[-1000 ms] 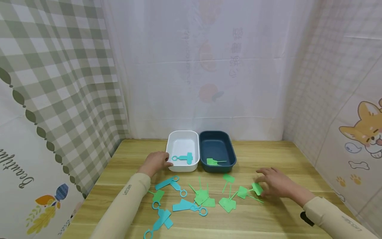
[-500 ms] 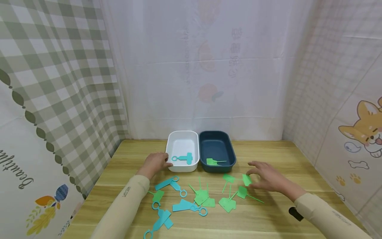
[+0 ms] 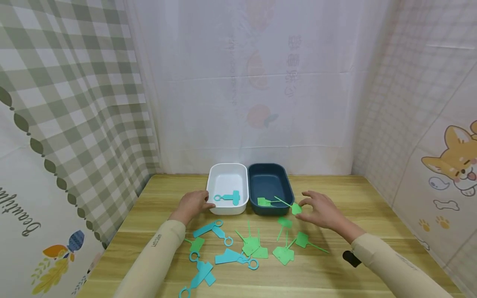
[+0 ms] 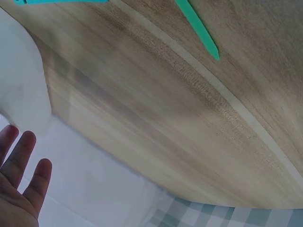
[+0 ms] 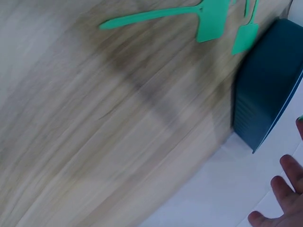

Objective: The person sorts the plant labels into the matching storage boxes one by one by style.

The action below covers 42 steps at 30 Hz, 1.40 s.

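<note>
Your right hand [image 3: 322, 211] pinches a thin green tag [image 3: 296, 208] between thumb and forefinger, so that grip is together on the tag's flat head. The tag is raised at the near right corner of the dark blue bin [image 3: 266, 182], its stem pointing left over the inside, where more green [image 3: 263, 202] lies. In the right wrist view, your other fingers are spread.

Your left hand [image 3: 189, 205] is at the near left corner of the white bin [image 3: 228, 178]; the left wrist view shows three fingers extended and apart, but you can't tell whether that grip is clamped on the rim. Blue tags [image 3: 236, 198] lie inside this bin, which stands just beside the dark one.

Nearer you on the worktop [image 3: 328, 186], loose green tags [image 3: 284, 255] lie mostly towards the right and loose blue tags [image 3: 202, 273] towards the left, some overlapping.
</note>
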Available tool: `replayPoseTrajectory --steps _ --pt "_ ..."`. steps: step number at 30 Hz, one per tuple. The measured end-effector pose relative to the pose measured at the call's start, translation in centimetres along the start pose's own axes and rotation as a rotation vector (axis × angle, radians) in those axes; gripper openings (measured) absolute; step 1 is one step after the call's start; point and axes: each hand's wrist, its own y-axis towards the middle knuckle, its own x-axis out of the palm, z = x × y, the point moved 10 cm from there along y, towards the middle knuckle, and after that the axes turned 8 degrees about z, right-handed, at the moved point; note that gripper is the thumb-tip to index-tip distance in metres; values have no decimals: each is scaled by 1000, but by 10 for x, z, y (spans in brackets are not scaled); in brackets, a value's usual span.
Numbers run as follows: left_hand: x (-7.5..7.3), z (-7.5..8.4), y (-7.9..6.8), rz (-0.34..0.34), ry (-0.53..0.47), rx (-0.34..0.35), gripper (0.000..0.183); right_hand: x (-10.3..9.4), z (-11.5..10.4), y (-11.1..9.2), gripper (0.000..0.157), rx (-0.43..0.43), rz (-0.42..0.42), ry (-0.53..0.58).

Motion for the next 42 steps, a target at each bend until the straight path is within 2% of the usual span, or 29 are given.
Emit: replayPoseTrajectory --steps 7,15,23,32,42 --pt "3 -2 0 -9 -5 -18 34 1 0 14 39 130 17 -4" --pt "1 0 0 -4 6 -5 33 5 -3 33 45 253 41 -49" --pt "3 0 1 -17 18 1 33 17 -9 48 51 378 -7 -105" --pt "5 -2 1 -21 10 1 34 30 -12 61 54 422 -38 -199" --pt "4 -1 1 -28 5 -3 34 36 -8 69 58 444 -41 -225"
